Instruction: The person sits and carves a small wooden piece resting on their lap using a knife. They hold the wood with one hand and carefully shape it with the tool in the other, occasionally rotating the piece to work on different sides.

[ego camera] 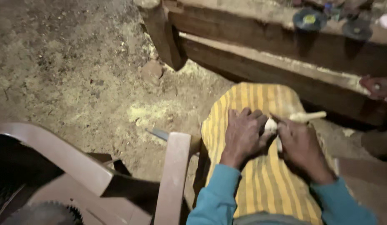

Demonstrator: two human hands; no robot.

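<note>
Looking down, a bare earthen floor (77, 71) is seen, dusted with pale sawdust and lit unevenly. A heavy dark timber bench (260, 46) is set across the upper right, its rails worn and dusty; two round discs (309, 19) are laid on its top. A pale plastic chair (172, 175) is placed at lower left, with a toothed circular blade (43, 213) partly visible below it.

A yellow striped cloth (264, 175) is spread over the lap. On it, a small pale wooden piece (301, 117), smooth and elongated, is gripped from both sides. The left hand (243, 135) is curled closed around its rounded near end. The right hand (299, 146) is clenched over its middle, the slim far end left projecting toward the bench. Teal sleeves (216, 196) are worn on both arms.
</note>
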